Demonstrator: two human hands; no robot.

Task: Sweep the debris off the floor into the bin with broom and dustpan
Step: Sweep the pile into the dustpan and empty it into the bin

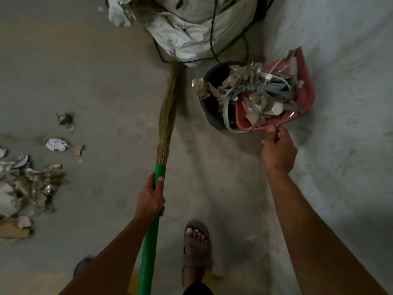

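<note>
The right hand [277,151] grips the red dustpan [306,99], heaped with paper scraps and grey straps [263,90], over the black bin [214,99]. The left hand [151,199] grips the broom [158,182]. More debris [29,184] lies on the floor's left edge.

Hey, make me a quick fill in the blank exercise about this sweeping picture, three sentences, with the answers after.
1. The left hand grips the broom's ____ handle.
2. The right hand holds the loaded ____ dustpan at the bin.
3. More debris lies on the floor to the person's ____.

Answers: green; red; left
</note>
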